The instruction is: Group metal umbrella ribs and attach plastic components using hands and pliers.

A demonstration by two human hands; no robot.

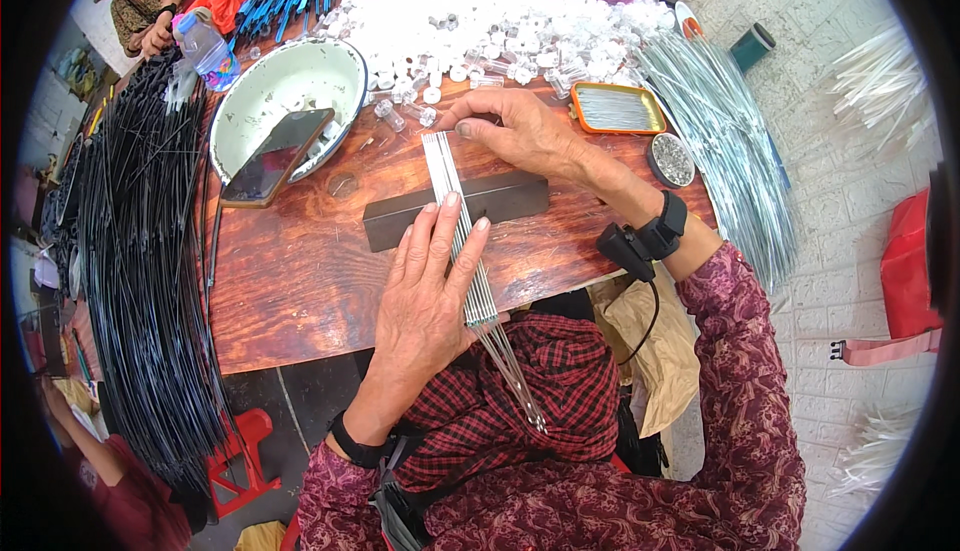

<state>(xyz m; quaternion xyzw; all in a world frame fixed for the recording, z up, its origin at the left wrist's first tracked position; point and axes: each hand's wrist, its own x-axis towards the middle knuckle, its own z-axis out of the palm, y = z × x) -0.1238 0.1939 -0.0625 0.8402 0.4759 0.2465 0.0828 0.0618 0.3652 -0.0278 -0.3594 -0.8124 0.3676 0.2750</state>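
A row of thin silvery metal rods (477, 276) lies side by side across a dark bar (510, 203), its lower ends reaching past the table edge over my lap. My left hand (425, 281) holds the rods down against the bar, fingers stretched over them and the thumb partly hidden. Close to the rods' whitish upper ends is my right hand (515, 131), with thumb and index finger pinched together. Whatever sits in that pinch is too small to make out. Clear plastic pieces (390, 114) lie just beyond the rod tips.
A large heap of white and clear plastic parts (480, 21) covers the far table. A phone (280, 156) leans in an enamel basin (335, 61); black rods (145, 281) lie left. An orange tin of pins (618, 109), a round tin (671, 160) and silvery rods (720, 131) are right.
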